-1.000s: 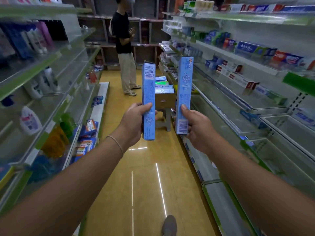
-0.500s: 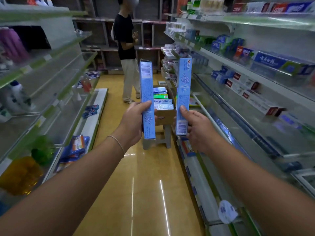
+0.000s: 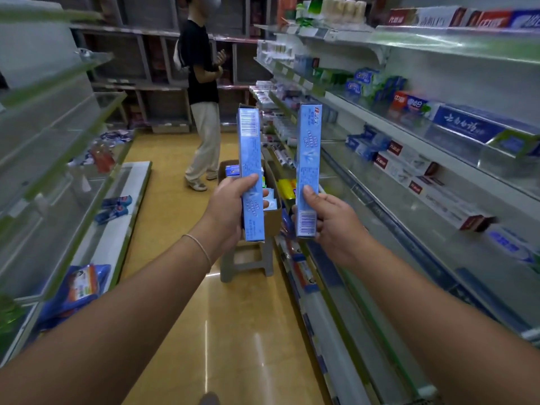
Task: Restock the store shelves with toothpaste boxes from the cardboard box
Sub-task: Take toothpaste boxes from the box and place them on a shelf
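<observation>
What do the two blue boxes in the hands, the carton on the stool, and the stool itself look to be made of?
Left blue box and right blue box: printed paperboard, slightly glossy, with crisp folded edges and barcodes. Carton: plain brown cardboard, matte, with open flaps. Stool: probably moulded grey plastic, smooth and uniform; painted metal cannot be ruled out.

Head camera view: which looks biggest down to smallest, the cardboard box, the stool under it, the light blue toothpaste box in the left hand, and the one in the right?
1. Stool, largely visible.
2. Cardboard box, mostly hidden, so unsure.
3. The left hand's toothpaste box and the right hand's toothpaste box look alike; being nearer the camera inflates both.
</observation>
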{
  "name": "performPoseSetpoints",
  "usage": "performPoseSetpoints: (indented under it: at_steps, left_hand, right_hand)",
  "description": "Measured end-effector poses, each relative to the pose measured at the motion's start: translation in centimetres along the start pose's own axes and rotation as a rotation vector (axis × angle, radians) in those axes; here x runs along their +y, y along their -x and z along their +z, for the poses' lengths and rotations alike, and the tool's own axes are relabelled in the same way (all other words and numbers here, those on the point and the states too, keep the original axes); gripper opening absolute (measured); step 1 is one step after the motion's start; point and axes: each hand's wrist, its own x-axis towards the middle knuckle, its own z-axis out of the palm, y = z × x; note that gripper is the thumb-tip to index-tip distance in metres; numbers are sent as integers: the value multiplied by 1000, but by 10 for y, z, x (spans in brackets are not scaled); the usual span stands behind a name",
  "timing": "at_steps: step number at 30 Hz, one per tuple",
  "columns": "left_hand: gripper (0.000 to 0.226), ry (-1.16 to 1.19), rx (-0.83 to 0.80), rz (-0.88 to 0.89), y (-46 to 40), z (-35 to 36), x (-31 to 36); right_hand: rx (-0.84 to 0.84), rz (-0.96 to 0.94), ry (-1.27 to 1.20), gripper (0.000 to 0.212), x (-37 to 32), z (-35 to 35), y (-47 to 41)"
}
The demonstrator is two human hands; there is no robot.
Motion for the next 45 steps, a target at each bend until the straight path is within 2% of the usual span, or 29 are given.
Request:
performPoseSetpoints:
  at_steps: [4, 9, 13, 17, 22, 28, 33, 37, 40, 43, 45]
  left_hand:
    - [27, 4, -58, -19, -65, -9, 5]
    - [20, -17, -99, -37, -149, -17, 28]
    - [22, -64, -165, -41, -207, -12, 42]
    - [36, -68, -236, -71, -248, -1, 43]
    - [36, -92, -295, -116, -286, 20, 27]
    - [28, -117, -332, -157, -324, 48, 7]
    - [27, -147, -361, -155, -358, 75, 0]
    - [20, -138, -399, -148, -383, 100, -4]
    - [26, -138, -449, -144, -396, 120, -10]
    - [44, -105, -491, -174, -405, 138, -15]
    - [35, -102, -516, -191, -414, 149, -21]
  right_hand:
    - [61, -12, 22, 27, -1, 9, -55]
    - [159, -42, 25, 52, -12, 30, -125]
    - [222, -80, 50, 46, -23, 35, -170]
    - [287, -77, 23, 46, -32, 30, -201]
    - [339, -81, 10, 29, -37, 7, -233]
    - [399, -90, 35, 51, -36, -29, -268]
    - [409, -90, 6, 42, -49, -61, -299]
    - [424, -121, 6, 53, -63, -82, -317]
    - [447, -144, 6, 41, -73, -102, -323]
    - [493, -149, -2, 28, -77, -119, -325]
    - [547, -150, 3, 27, -80, -129, -326]
